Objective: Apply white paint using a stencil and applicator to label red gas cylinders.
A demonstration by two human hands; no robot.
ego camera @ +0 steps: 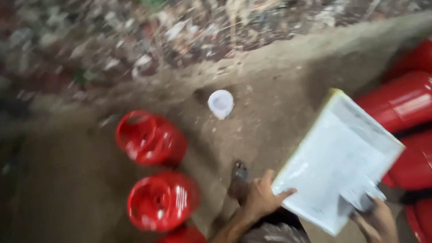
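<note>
1. Left hand grips the pad at its left edge, thumb on top; right hand pinches the lower corner. Pad sits mid-air, tilted.
2. Risk: corner pinch looks weak, loose sheets could slide off.
3. Red cylinders close left, red tanks close right; foot could trip.
4. Open dirt ahead toward the white cup.

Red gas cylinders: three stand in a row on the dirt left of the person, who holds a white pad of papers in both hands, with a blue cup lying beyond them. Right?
Not quite. The head view shows the small round cup is white, not blue. The rest holds: three red gas cylinders stand in a row on the dirt, and the left hand and right hand hold the white pad of papers.
</note>
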